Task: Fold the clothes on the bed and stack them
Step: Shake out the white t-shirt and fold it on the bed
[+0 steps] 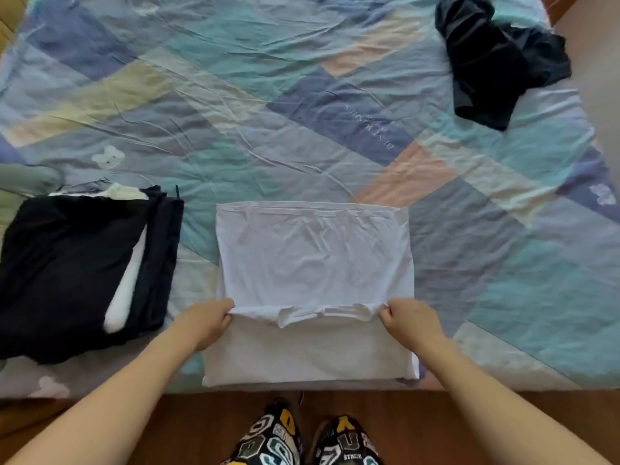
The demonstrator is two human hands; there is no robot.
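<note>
Left hand [207, 322] pinches the left corner of the white shirt's [312, 260] folded edge, fingers curled round the cloth, thumb side toward the garment. Right hand [411, 318] does the same at the right corner, fingers curled on the fabric. Both hands sit level with each other, the collar edge stretched between them, neckline visible mid-span. Both forearms bare, reaching in from the bottom of the view.

White shirt lies flat at the near edge of the bed [302, 95], centre of view. Upper layer is folded over a lower layer; the lower layer shows below the hands as a plain white band down to the mattress edge. Far edge of the shirt is straight, sides roughly squared, surface wrinkled.

Left of the shirt, just beside it but apart: folded stack [77, 270] of dark clothes with a white garment sandwiched in it, white showing along the right side and at the top corner. Stack rests near the bed's near-left edge.

Far right corner of bed: crumpled dark garment [493, 58], unfolded, well apart from the shirt and the stack.

Bed cover is a patchwork of blue, teal, peach and pale yellow blocks, creased, small white bear prints. Wooden floor [134, 421] below the bed edge. Patterned trouser legs [302, 441] with letter patches at bottom centre.
</note>
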